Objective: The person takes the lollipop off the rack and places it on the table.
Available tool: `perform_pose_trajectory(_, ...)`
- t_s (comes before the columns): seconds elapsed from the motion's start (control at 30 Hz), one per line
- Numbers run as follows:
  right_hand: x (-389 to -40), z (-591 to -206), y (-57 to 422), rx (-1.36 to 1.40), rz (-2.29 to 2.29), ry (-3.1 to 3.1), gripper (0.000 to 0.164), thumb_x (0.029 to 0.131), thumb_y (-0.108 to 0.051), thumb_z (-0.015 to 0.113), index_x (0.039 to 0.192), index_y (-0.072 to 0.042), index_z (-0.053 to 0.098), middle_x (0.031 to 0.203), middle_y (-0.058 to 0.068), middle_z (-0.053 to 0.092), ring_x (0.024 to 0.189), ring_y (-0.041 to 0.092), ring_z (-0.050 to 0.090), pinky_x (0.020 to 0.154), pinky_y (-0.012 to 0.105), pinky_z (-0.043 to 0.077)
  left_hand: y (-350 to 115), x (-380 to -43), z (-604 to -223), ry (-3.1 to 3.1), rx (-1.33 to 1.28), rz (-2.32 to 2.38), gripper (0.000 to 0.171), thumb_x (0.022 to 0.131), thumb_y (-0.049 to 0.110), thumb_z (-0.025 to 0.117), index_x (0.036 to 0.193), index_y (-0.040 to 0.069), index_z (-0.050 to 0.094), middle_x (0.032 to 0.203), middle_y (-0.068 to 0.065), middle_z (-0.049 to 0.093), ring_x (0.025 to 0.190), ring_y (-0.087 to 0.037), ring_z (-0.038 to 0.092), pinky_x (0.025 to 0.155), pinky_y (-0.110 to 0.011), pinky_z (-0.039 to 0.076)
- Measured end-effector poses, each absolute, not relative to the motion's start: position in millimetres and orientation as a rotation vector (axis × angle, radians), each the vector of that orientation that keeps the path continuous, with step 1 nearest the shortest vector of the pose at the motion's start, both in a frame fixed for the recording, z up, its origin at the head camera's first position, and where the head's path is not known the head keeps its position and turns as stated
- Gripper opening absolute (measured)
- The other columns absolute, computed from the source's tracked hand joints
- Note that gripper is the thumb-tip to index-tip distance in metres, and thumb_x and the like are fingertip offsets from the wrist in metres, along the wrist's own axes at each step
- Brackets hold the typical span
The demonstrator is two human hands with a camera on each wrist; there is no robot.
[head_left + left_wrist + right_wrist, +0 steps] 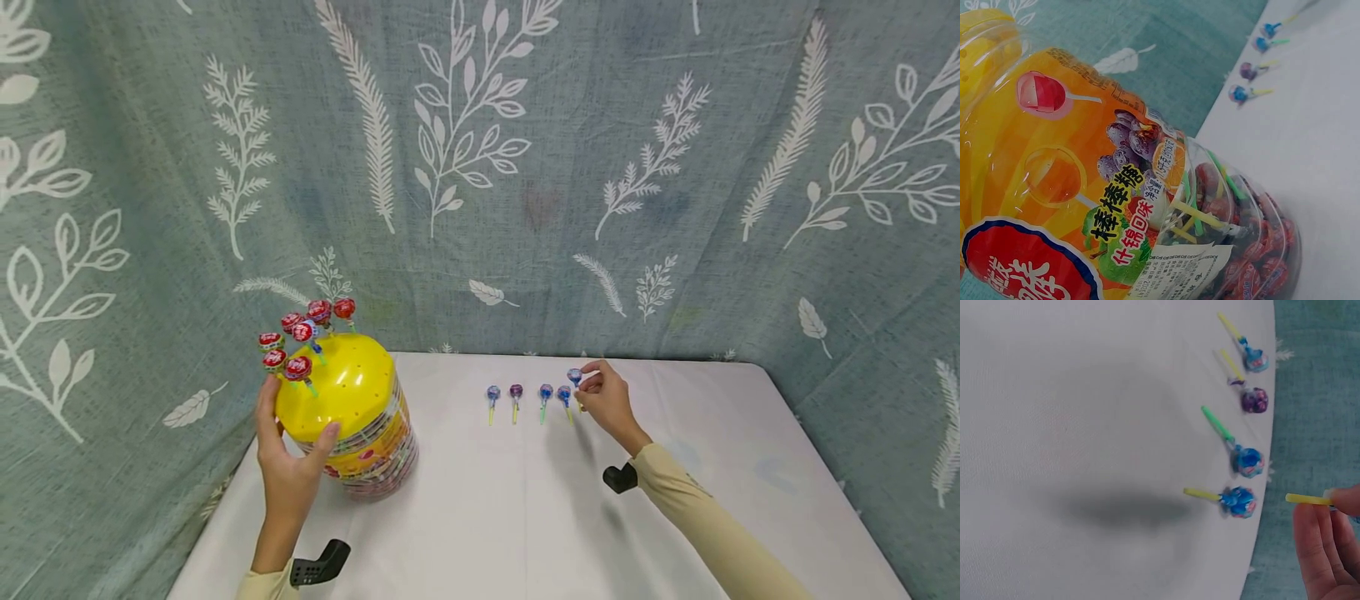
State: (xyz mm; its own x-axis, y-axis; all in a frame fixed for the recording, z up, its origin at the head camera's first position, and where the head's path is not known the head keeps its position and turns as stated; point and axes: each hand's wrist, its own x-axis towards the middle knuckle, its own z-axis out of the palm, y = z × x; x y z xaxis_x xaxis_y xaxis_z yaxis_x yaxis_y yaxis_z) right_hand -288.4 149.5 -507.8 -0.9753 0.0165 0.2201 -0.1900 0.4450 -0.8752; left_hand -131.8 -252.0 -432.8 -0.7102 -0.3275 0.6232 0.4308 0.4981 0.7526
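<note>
A clear plastic candy jar (386, 467) with a yellow lid (363, 371) leans toward the left on the table. My left hand (288, 475) grips it near the lid, thumb in front and fingers round the left side. Several red-wrapped lollipops (298, 367) and a blue-and-white one stand stick-down in the lid's small holes. Over at the right, my right hand (609, 408) pinches a blue-wrapped lollipop (574, 376) by its yellow stick (1307, 499). Just left of that hand, more lollipops, blue (546, 391) and purple (516, 390), lie in a row.
White cloth covers the table (480, 517), and a green leaf-patterned curtain (525, 167) hangs along its back and sides. Through the jar's clear lower wall, red-wrapped lollipops (1254, 250) show inside. The row of lollipops lies near the table's back edge.
</note>
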Motion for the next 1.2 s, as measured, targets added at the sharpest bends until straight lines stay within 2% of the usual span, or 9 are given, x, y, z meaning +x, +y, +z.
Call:
perform_pose_trajectory(0.47,-299,-524,159,-0.008,1.469,-2.614,0.036,0.073,0.007,0.069,0.105,0.004,0.055,0.079,0.017,0.063,0.057,0.017,0.06,0.049,0.03,0.051,-253,-135,-431,-1.992,-0.095,-1.28,0.087,0.077,0.004,0.068,0.15,0.007,0.021,0.152,-0.01,0.024,0.131,-0.011,0.031,0.106,-0.021,0.024)
perform_pose_trajectory(0.77,-312,-545,165,-0.155,1.362,-2.747,0.036,0.073,0.005,0.066,0.108,0.003,0.055,0.085,0.017,0.063,0.064,0.023,0.059,0.051,0.03,0.05,-258,-140,-437,-1.987,-0.104,-1.272,0.088,0.077,0.004,0.068,0.15,0.007,0.02,0.152,-0.009,0.024,0.131,-0.011,0.031,0.106,-0.02,0.024)
perform_pose_trajectory(1.07,-317,-562,171,-0.24,1.331,-2.76,0.033,0.071,0.004,0.064,0.103,0.005,0.056,0.087,0.019,0.063,0.073,0.027,0.059,0.053,0.03,0.049,-274,-151,-467,-1.993,-0.084,-1.28,0.095,0.074,0.007,0.072,0.151,0.022,0.02,0.152,0.001,0.026,0.131,-0.016,0.032,0.106,-0.023,0.025)
perform_pose_trajectory(1.2,-317,-564,169,-0.252,1.328,-2.773,0.031,0.072,0.004,0.064,0.102,0.004,0.056,0.087,0.018,0.063,0.072,0.026,0.059,0.053,0.03,0.049,-263,-140,-451,-1.993,-0.064,-1.265,0.09,0.075,0.005,0.07,0.151,0.014,0.021,0.152,-0.006,0.027,0.13,-0.012,0.033,0.106,-0.022,0.026)
